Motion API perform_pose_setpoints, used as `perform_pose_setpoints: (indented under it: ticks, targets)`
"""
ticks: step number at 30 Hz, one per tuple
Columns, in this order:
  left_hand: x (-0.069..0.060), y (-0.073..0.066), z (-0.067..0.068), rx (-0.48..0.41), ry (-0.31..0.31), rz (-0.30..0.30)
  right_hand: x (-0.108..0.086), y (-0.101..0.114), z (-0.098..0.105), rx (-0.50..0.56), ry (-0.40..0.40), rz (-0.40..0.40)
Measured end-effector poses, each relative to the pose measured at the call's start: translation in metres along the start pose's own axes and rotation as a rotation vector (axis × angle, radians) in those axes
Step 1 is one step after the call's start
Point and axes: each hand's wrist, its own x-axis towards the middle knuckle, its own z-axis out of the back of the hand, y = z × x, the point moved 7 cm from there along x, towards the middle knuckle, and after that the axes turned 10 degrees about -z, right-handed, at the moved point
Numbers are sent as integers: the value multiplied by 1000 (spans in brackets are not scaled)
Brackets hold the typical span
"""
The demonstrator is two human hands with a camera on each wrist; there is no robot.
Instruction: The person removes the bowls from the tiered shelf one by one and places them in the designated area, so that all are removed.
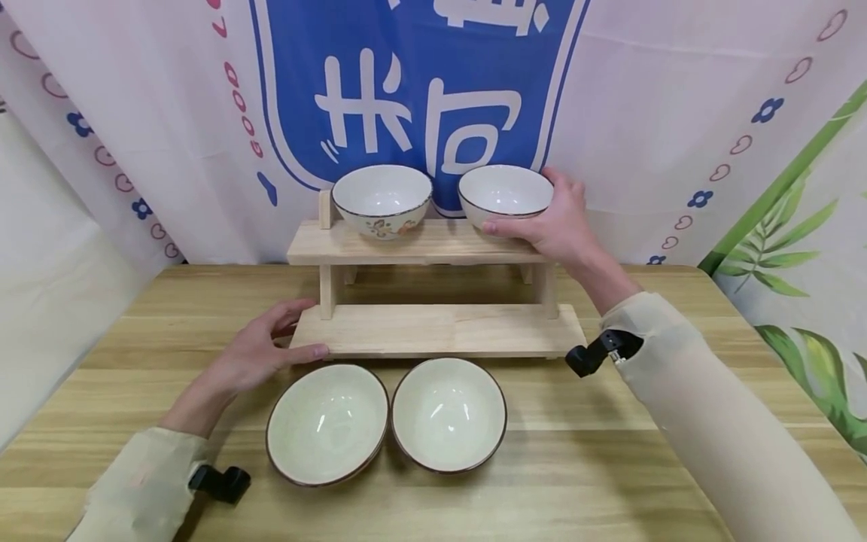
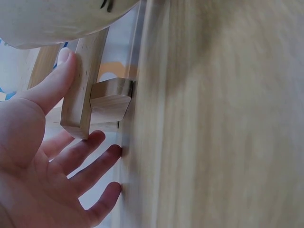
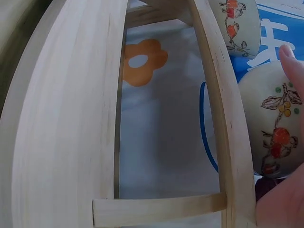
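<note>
Currently the right hand (image 1: 562, 218) holds the right upper bowl (image 1: 504, 199), its grip closed around the side with the thumb in front, at the right end of the upper shelf (image 1: 420, 247); whether the base bears fully on the wood, I cannot tell. The left hand (image 1: 267, 342) has a wide grip, thumb against the left end of the lower shelf (image 1: 440, 331) and fingers spread loosely beyond it. A slip could come, I judge, if the right thumb slid on the smooth glaze or the base overhung the narrow board; pushing sideways might knock it into the left upper bowl (image 1: 382, 203), which is near. A jolt to the stand could shake both. On the counter (image 1: 609, 467), two larger bowls (image 1: 328, 425) lie side by side just before the lower shelf, crowding the front approach. Behind, a printed curtain (image 1: 643, 113) limits room for fingers, and a wooden post (image 1: 325, 211) rises by the left upper bowl.
</note>
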Motion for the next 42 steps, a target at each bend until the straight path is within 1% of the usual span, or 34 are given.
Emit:
perform_pose_setpoints:
  ticks: [4, 9, 14, 19, 26, 30, 33, 39, 42]
  targets:
    - [1, 2, 1, 13, 0, -5, 1, 1, -2, 28, -6, 15]
    - [0, 3, 2, 10, -5, -16, 1, 1, -5, 55, -12, 10]
    - [-1, 4, 1, 3, -6, -16, 0, -1, -6, 46, -24, -6]
    - [-2, 3, 2, 5, -3, 0, 0, -1, -8, 46, -32, -24]
    - [-2, 0, 0, 10, 4, 16, -1, -2, -6, 15, -79, -50]
    - [-3, 0, 0, 7, 4, 14, -2, -3, -5, 1, -88, -61]
    - [-3, 1, 0, 8, 2, 16, -3, -2, -5, 17, -84, -49]
    - [-1, -1, 0, 0, 1, 19, -7, 1, -4, 92, -42, 17]
    - [-1, -1, -1, -1, 0, 20, -9, 2, -3, 94, -31, 34]
